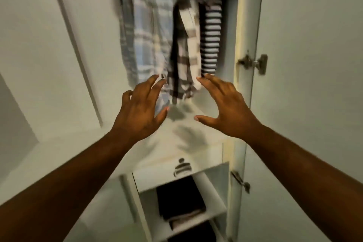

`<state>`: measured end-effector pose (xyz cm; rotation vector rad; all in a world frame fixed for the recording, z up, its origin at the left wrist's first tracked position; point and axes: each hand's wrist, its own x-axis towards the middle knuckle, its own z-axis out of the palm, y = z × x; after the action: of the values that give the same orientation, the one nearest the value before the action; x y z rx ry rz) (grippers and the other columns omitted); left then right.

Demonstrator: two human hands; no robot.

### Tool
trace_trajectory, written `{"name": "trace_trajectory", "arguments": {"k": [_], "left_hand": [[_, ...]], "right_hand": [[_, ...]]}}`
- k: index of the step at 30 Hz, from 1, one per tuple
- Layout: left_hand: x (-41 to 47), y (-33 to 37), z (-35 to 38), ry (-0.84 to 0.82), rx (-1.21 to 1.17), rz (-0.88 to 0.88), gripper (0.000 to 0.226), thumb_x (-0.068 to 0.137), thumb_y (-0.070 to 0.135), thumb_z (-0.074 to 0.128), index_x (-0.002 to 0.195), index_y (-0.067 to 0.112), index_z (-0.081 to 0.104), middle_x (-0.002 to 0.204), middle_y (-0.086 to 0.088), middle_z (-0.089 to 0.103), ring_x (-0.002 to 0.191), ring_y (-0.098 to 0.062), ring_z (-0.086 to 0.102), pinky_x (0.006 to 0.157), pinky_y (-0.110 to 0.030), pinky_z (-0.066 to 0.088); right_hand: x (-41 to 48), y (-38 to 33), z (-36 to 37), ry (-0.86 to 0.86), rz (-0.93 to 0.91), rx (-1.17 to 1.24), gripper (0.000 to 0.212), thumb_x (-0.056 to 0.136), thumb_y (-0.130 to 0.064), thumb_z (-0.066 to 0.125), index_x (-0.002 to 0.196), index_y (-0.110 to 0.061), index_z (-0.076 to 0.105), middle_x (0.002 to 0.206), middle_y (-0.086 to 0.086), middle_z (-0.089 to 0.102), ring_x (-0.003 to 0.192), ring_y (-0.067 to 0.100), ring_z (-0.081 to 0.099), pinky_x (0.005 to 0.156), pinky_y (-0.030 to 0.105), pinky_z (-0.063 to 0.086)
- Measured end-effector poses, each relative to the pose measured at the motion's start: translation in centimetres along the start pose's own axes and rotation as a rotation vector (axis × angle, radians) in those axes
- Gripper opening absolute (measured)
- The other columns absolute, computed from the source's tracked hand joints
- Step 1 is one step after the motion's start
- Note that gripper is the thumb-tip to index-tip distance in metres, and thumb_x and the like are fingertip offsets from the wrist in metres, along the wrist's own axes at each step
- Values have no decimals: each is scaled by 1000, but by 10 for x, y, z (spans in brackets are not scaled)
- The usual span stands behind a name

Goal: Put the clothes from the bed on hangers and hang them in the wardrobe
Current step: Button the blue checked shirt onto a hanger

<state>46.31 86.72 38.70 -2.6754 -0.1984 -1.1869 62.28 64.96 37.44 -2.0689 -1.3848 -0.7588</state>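
White wardrobe (249,25) panels fill the view. One door is swung wide, and its metal hinge (253,63) sits well to the right of the brown-checked shirt (186,45) hanging in the middle of the opening. Just left of that shirt hangs a blue plaid shirt (145,25); just right of it, a navy-and-white striped top (211,45). The rail and hangers lie above the frame, so I cannot see how the clothes sit on them. Below the brown-checked shirt runs a pale shelf (206,143), and lower down a stack of dark folded clothes (178,198) lies in a cubby.

The person's left hand (139,112) and right hand (227,108) reach up on either side of that shirt's hem, fingers spread and gripping nothing. The left fingertips overlap the blue plaid hem, but blur hides whether they touch it.

This looks to me like the tail of a hanging step: three garments are up and the hands beside them are empty. Next, I'd judge, comes either smoothing the hems or turning to the bed, which is out of sight, for another garment and a hanger.
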Motion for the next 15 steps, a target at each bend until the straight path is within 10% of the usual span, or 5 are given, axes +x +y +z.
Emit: {"name": "trace_trajectory", "arguments": {"k": [15], "left_hand": [[-122,189,193,-467,-536,120,69,90,48,63,149,21,40,153,-4,43,134,-27,46,102,-51,46]], "right_hand": [[-299,79,56,-272,646,109,87,85,-58,71,157,-35,26,162,-6,28,144,20,31,114,40,37]]}}
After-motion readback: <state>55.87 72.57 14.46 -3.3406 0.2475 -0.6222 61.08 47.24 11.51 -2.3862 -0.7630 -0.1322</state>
